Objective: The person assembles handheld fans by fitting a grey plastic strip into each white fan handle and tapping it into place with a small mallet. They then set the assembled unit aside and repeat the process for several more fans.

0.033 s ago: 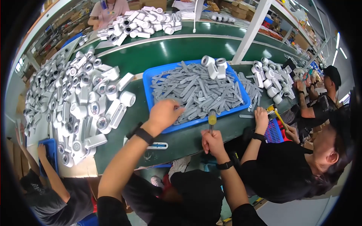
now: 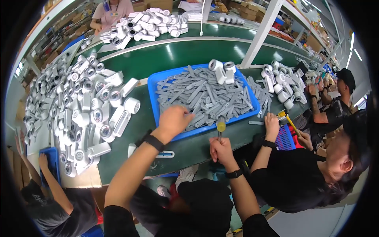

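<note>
My left hand (image 2: 173, 121) is over the near left part of a blue tray (image 2: 153, 103), fingers curled and closed at the heap of grey plastic strips (image 2: 213, 94). What its fingertips hold, if anything, is hidden. In front of the tray, my right hand (image 2: 222, 151) is closed round the handle of a hammer with a yellow head (image 2: 221, 125), held upright at the tray's near rim. On the bench below my left wrist lies a white handle piece (image 2: 165, 154) with a blue slot, partly covered by my arm. Two white round-headed housings (image 2: 223, 71) rest on the strips.
A big pile of white housings (image 2: 85, 106) covers the left side. Another pile (image 2: 284, 85) stands right of the tray. At my right a co-worker's hand (image 2: 272, 124) rests by the bench edge, near a yellow hammer (image 2: 286, 116) and a blue basket (image 2: 285, 138). A white post (image 2: 260, 35) rises behind.
My left hand has shifted very slightly right over the strips. The whole view has slid a little; my right hand still grips the hammer.
</note>
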Demonstrator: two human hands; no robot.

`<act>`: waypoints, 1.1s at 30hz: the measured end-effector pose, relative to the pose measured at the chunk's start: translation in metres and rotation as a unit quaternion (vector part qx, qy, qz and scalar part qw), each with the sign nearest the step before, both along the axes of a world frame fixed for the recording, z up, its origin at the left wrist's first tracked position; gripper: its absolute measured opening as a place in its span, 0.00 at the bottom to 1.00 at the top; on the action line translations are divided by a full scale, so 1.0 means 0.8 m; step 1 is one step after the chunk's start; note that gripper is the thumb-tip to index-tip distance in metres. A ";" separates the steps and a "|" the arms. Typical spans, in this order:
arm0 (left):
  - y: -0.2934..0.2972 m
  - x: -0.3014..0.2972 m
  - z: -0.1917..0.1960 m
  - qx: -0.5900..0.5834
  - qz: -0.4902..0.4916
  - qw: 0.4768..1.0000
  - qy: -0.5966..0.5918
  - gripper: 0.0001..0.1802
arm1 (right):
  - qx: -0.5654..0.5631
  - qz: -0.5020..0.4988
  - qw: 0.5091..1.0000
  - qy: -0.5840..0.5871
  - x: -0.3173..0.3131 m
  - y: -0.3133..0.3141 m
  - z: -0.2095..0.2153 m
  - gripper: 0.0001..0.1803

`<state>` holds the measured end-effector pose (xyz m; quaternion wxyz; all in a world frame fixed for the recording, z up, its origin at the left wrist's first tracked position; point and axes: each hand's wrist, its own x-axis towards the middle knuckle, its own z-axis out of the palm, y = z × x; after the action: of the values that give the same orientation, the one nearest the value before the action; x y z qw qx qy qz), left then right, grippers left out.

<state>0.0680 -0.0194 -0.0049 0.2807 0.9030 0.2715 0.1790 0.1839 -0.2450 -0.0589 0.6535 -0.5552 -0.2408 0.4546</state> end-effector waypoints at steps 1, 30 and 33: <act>-0.004 0.014 -0.005 0.000 0.003 1.000 0.028 0.20 | 0.003 0.000 1.000 -0.001 0.001 -0.001 -0.001 0.24; 0.023 0.013 -0.007 0.057 0.084 0.983 -0.151 0.09 | -0.119 0.000 0.985 -0.122 -0.025 0.004 0.012 0.22; 0.027 -0.031 0.021 -0.398 0.131 0.877 -0.236 0.16 | -0.105 -0.002 0.989 -0.108 -0.023 0.005 0.014 0.23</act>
<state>0.0430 0.0021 0.0115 0.6457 0.6026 0.3616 0.2988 0.1652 -0.2408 -0.0478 0.5626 -0.6669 -0.2597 0.4139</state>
